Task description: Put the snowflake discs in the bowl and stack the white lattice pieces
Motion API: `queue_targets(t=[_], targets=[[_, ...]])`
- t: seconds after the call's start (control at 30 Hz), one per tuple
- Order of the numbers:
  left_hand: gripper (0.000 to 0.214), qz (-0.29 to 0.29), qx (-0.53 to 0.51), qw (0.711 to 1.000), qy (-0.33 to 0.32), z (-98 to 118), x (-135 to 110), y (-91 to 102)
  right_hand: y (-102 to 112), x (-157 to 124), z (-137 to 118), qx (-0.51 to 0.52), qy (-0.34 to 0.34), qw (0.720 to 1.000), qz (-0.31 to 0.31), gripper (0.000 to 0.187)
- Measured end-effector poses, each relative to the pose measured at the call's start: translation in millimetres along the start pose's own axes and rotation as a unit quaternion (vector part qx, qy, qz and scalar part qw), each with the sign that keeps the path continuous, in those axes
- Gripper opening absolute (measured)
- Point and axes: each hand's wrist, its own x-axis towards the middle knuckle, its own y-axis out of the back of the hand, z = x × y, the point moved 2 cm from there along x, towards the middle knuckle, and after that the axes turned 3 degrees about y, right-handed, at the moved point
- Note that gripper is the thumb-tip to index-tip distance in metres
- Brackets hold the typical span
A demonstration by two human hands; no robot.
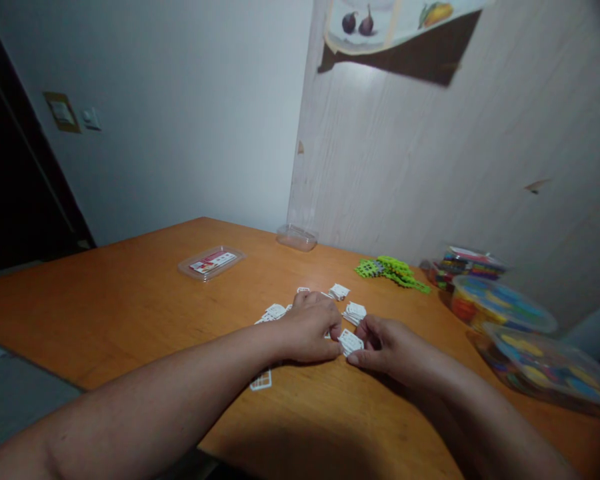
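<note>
Small white printed cards lie in several little piles on the wooden table. My right hand (390, 345) pinches the right edge of a small stack of white cards (351, 343) between thumb and fingers. At the stack's left edge are the thumb and curled fingers of my left hand (311, 325), closed and partly covering other cards. Just beyond the held stack sits another card pile (355, 313), and a smaller pile (339, 291) is farther back. More cards (274, 312) show to the left of my left hand. A single grid-marked card (261, 380) lies nearer, beside my left forearm.
On the orange-brown table (145, 293) stand a clear lid with a label (213, 263) and a clear plastic box (297, 238). Green interlocking pieces (393, 272) lie at the back right. Round tubs of colourful pieces (503, 303) and a larger container (550, 367) line the right side.
</note>
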Motion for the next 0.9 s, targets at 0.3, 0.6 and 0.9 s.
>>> queue_targets(t=[0.3,0.6,0.9], targets=[[0.037,-0.009,0.005,0.999,-0.03,0,-1,-1.7,0,-1,-3,-0.009,0.019,1.0,-0.004,0.023],[0.041,-0.012,-0.012,0.999,-0.034,-1,-1,-2.7,-6,0,-17,-0.029,0.026,0.999,0.033,0.02],[0.034,-0.002,-0.016,1.0,-0.008,-1,-1,-0.9,-7,-1,-17,-0.03,0.065,0.997,0.027,0.014]])
